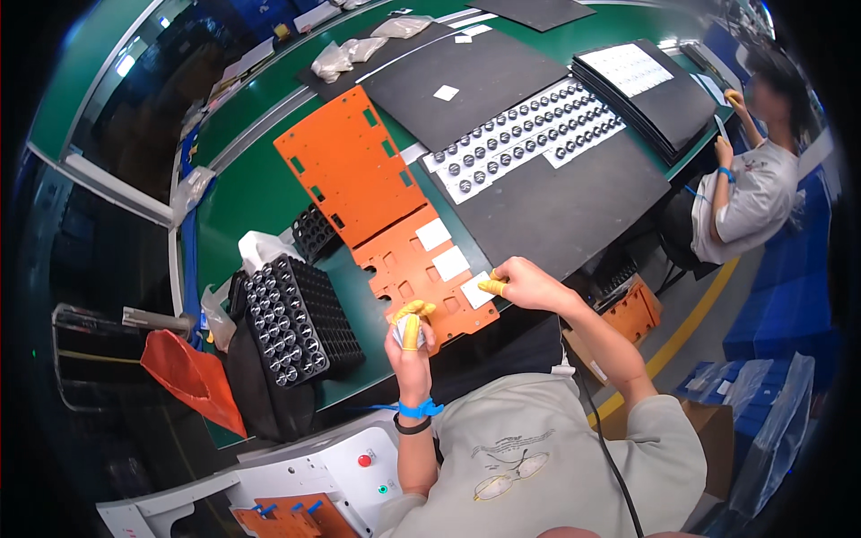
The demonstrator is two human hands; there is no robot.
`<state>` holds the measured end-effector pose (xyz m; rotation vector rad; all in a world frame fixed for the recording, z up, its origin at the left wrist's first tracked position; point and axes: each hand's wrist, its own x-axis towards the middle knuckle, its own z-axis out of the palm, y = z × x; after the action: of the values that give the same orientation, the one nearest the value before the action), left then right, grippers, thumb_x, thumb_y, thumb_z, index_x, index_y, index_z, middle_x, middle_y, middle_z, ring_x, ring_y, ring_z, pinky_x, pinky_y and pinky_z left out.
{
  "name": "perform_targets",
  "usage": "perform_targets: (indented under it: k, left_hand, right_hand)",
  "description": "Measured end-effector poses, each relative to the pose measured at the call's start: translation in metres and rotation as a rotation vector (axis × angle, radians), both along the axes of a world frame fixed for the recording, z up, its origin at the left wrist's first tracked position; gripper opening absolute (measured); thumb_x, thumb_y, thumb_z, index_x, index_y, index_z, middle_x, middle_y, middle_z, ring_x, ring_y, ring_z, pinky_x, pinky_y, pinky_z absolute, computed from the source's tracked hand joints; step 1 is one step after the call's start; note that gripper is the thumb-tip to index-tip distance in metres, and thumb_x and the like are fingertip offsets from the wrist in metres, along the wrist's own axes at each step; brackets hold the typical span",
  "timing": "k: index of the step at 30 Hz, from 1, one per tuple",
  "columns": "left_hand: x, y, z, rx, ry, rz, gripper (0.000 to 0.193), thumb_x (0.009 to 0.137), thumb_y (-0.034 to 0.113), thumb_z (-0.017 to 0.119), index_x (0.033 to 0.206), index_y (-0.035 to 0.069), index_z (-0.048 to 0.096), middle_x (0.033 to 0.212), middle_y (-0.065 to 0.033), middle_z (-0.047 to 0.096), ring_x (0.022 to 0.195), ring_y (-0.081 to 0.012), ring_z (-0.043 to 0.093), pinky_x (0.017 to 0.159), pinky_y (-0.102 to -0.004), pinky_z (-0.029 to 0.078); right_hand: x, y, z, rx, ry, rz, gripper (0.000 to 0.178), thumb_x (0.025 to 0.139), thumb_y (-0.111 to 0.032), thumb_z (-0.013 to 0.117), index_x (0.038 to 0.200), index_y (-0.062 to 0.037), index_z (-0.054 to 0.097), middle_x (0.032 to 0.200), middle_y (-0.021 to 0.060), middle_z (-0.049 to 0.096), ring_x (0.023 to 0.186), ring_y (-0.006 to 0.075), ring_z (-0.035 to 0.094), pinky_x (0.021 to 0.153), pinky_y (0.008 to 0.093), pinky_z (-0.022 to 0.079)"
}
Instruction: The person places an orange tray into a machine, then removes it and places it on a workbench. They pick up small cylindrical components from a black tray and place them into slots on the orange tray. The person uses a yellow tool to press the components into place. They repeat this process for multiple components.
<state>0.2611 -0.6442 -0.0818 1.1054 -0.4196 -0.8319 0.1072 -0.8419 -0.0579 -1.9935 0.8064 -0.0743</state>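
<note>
Head view, left hand gripping small part, right hand pressing white label on orange plate.

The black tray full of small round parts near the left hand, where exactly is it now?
In the head view, the black tray lies on the green table, to the left of the left hand and the orange plate.

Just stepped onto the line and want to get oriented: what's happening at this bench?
A person at a green bench presses the right hand onto a white square label on an orange jig plate. The left hand holds a small stack of white pieces. A black tray of round parts sits to the left.
</note>
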Motion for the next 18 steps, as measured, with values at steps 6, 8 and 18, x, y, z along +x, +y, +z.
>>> perform_targets:
  k: [6, 8, 18]
  left_hand:
    - [0.003, -0.003, -0.002, -0.082, 0.023, -0.037, 0.031, 0.104, 0.022, 0.054, 0.124, -0.001, 0.057, 0.087, -0.0056, 0.062, 0.067, -0.0088, 0.051, 0.057, -0.0221, 0.037]
    - [0.005, -0.005, -0.002, -0.083, 0.039, -0.027, 0.031, 0.104, 0.022, 0.054, 0.124, -0.002, 0.057, 0.087, -0.0053, 0.062, 0.068, -0.0093, 0.051, 0.058, -0.0225, 0.038]
    - [0.014, 0.001, -0.009, -0.160, 0.226, -0.062, 0.024, 0.103, 0.021, 0.053, 0.117, 0.002, 0.059, 0.101, -0.0050, 0.060, 0.069, -0.0106, 0.045, 0.063, -0.0252, 0.036]
  right_hand:
    - [0.011, 0.001, 0.002, -0.048, 0.027, 0.009, 0.039, 0.093, -0.027, 0.067, 0.081, 0.0098, 0.068, 0.063, 0.0248, 0.058, 0.057, 0.0352, 0.056, 0.061, 0.0451, 0.046]
    - [0.014, 0.000, -0.002, 0.001, 0.036, 0.015, 0.041, 0.093, -0.028, 0.067, 0.080, 0.0103, 0.067, 0.062, 0.0241, 0.058, 0.057, 0.0342, 0.056, 0.061, 0.0453, 0.046]
    - [0.024, -0.013, -0.005, 0.159, 0.056, 0.122, 0.048, 0.093, -0.034, 0.070, 0.070, 0.0074, 0.062, 0.052, 0.0127, 0.046, 0.051, 0.0158, 0.044, 0.051, 0.0411, 0.039]
